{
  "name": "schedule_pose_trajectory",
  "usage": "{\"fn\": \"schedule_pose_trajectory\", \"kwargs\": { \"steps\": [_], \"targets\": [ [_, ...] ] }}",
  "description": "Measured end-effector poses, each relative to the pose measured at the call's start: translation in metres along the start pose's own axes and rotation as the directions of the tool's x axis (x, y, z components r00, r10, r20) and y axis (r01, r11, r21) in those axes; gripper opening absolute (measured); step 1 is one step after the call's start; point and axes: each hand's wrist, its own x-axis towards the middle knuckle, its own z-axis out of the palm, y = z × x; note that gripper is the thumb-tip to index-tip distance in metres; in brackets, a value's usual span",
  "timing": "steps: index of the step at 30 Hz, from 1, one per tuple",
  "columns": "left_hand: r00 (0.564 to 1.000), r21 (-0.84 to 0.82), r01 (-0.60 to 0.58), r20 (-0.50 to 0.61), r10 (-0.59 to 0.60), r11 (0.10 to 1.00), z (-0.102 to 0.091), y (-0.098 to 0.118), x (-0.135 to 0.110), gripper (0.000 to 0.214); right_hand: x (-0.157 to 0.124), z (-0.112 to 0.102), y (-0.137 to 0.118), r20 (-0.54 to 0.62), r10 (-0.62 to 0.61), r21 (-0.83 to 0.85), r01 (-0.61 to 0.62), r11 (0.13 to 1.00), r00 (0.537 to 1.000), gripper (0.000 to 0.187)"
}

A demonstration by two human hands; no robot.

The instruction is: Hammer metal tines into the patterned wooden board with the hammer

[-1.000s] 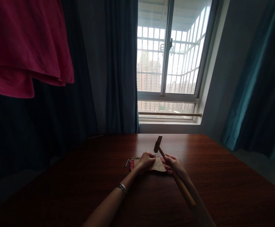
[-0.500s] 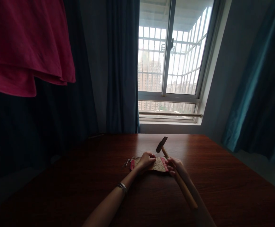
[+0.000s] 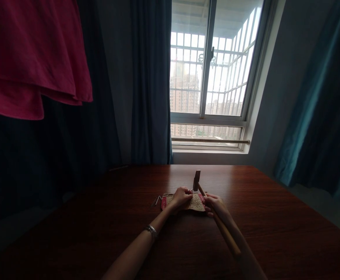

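Observation:
A flat pink and cream piece (image 3: 197, 202), its cream part dotted with dark specks, lies on the table. Over its middle is my left hand (image 3: 182, 196), the fingertips pinched round a short, thin metal rod (image 3: 192, 191) that stands about upright. Whether it is a punch or a nail is too small to tell. Wrapped round the wooden handle of a hammer (image 3: 225, 235) is my right hand (image 3: 216, 206), at the piece's right end. The dark hammer head is close beside the rod's top; contact cannot be made out.
Several thin metal rods (image 3: 157, 200) lie on the brown wooden table (image 3: 105, 233), left of the patterned piece. Behind the table are a barred window (image 3: 207, 77) and dark blue curtains (image 3: 150, 85). A red cloth (image 3: 35, 58) hangs at the upper left.
My right hand has shifted slightly left, and the hammer head has swung left and down towards the metal rod. My left hand holds about the same place.

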Motion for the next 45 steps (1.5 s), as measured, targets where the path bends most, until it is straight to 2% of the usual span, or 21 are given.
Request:
{"fn": "schedule_pose_trajectory", "kwargs": {
  "steps": [7, 12, 17, 22, 27, 32, 38, 45],
  "targets": [
    [1.0, 0.011, 0.002, -0.003, -0.002, 1.0, 0.0001, 0.0006, 0.0002, 0.022, -0.0007, 0.0027, -0.0026, 0.011, -0.065, 0.058, 0.064, 0.996, 0.998, 0.025],
    [1.0, 0.005, 0.002, 0.0, -0.002, 1.0, -0.0015, 0.0025, -0.0005, 0.023, 0.0003, 0.0032, -0.0056, 0.018, -0.031, 0.01, 0.031, 0.999, 0.999, 0.026],
    [1.0, 0.007, 0.003, 0.001, -0.003, 1.0, -0.0008, 0.0017, 0.0, 0.022, -0.002, 0.0039, -0.0055, 0.018, -0.061, 0.017, 0.061, 0.998, 0.998, 0.028],
    [1.0, 0.008, 0.002, -0.011, -0.002, 1.0, 0.0023, -0.0033, 0.0022, 0.022, -0.0021, 0.0027, -0.0043, 0.01, -0.018, -0.02, 0.018, 1.0, 1.0, 0.028],
    [1.0, -0.005, -0.009, -0.02, 0.009, 1.0, 0.0024, -0.0054, 0.0024, 0.023, -0.0014, 0.0022, -0.0066, 0.018, -0.068, 0.009, 0.068, 0.998, 0.998, 0.026],
    [1.0, -0.009, 0.011, -0.007, -0.012, 1.0, 0.0016, -0.0017, 0.0013, 0.021, -0.0014, 0.0023, -0.0058, 0.02, -0.022, -0.046, 0.023, 0.999, 1.0, 0.025],
    [0.999, -0.014, 0.031, -0.016, -0.031, 0.999, 0.0009, 0.0011, 0.0003, 0.023, -0.005, 0.0067, -0.0078, 0.022, -0.099, -0.035, 0.099, 0.994, 0.995, 0.025],
    [0.999, 0.0, 0.041, -0.003, -0.041, 0.999, -0.0003, 0.0021, 0.0001, 0.023, -0.0063, 0.0091, -0.0082, 0.013, -0.057, -0.079, 0.058, 0.995, 0.998, 0.026]
  ]
}}
